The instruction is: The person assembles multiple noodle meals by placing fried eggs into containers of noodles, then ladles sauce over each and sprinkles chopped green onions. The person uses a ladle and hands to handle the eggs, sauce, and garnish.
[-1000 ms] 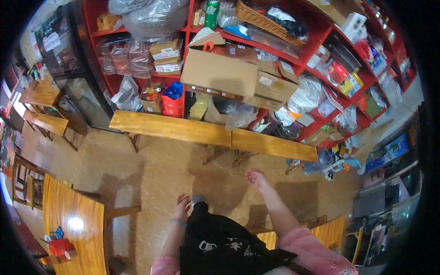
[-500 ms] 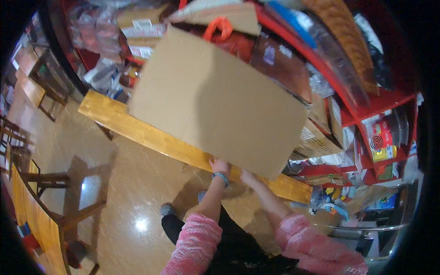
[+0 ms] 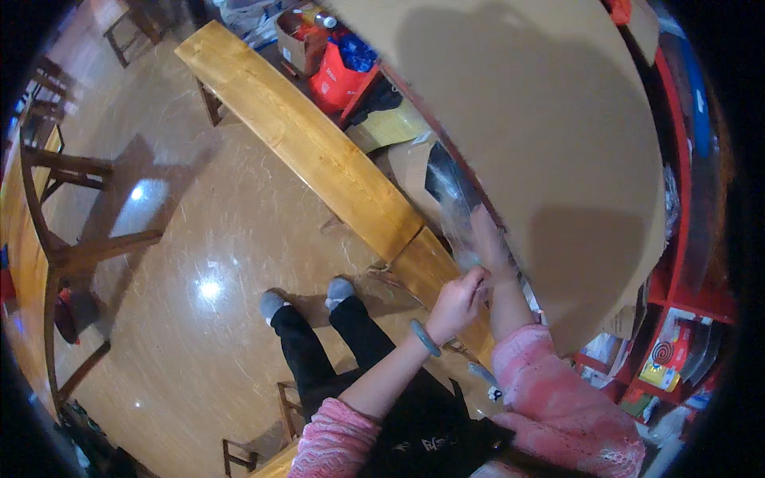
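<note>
A large flat cardboard sheet (image 3: 558, 143) takes up the upper right, a shadow across it. My left hand (image 3: 454, 307), a bangle at its wrist, is closed on the end of a piece of clear plastic (image 3: 456, 211). My right hand (image 3: 488, 239) reaches in along the sheet's near edge, beside the plastic; its fingers are blurred and partly hidden, so their grip does not show. Below both hands runs a long wooden bench (image 3: 319, 151). An open cardboard box (image 3: 410, 171) with dark and clear plastic in it sits between bench and sheet.
Red shelving (image 3: 677, 295) with packets stands at the right. A red bag (image 3: 339, 80) and a small carton (image 3: 299, 40) lie beyond the bench. Wooden table and stools (image 3: 52, 263) stand at the left on the tiled floor (image 3: 207, 223).
Both hands have left the lower edge of the cardboard sheet for the clear plastic beside it. The view has turned, and the sheet now sits closer, at the upper right.
</note>
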